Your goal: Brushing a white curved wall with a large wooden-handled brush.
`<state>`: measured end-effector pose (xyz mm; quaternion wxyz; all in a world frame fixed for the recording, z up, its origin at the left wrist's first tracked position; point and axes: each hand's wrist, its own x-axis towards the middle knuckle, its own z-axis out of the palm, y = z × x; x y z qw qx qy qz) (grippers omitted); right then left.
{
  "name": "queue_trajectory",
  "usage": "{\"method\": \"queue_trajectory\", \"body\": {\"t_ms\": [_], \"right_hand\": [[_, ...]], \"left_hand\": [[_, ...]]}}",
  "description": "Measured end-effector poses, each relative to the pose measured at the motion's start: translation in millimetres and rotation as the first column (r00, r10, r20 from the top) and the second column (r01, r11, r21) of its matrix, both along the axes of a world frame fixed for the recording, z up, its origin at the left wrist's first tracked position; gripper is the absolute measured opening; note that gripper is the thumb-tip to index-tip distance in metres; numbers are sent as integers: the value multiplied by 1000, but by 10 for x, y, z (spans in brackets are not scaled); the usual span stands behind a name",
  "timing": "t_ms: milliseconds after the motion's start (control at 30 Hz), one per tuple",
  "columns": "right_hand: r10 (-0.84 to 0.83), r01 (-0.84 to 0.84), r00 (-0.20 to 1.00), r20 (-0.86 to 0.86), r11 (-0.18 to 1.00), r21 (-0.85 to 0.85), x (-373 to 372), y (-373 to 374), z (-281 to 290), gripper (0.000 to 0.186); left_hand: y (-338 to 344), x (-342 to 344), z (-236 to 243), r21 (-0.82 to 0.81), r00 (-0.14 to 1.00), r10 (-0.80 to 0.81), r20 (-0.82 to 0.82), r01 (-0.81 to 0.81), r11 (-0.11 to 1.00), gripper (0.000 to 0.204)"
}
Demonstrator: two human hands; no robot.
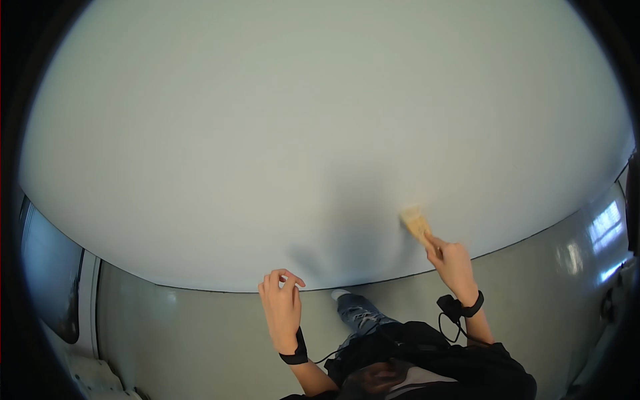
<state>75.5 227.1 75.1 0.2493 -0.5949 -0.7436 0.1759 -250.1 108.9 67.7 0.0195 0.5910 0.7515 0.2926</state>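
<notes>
A flat brush with pale yellowish bristles is in my right hand, the fingers closed round its handle. Its bristle end lies against, or just over, the broad white surface in front of me; I cannot tell if it touches. My left hand is near the lower edge of that surface, holding nothing, with its fingers loosely bent and apart. Each wrist wears a black strap, and a small black box with a cable sits on the right one.
Greyish floor runs below the white surface's curved edge. A framed pane stands at the left rim. Bright light reflects off the floor at the right. My shod foot is close to the surface's edge.
</notes>
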Motion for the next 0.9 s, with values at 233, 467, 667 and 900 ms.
{"method": "queue_trajectory", "body": {"t_ms": [233,467,667,900], "right_hand": [[357,-309,846,-395,933,183,-334,-239,581,34],[483,-93,712,-510,785,613,-586,-64,838,36],[370,-118,794,-482,872,475,-267,-302,660,36],[150,-218,831,-535,974,-65,692,-968,600,38]], "left_hand": [[-343,-2,-126,31,994,109,-6,-109,994,16],[-371,132,33,165,991,115,-68,-103,981,21],[-338,176,40,435,985,155,-81,-105,894,23],[-130,454,240,780,992,87,-93,18,625,28]]}}
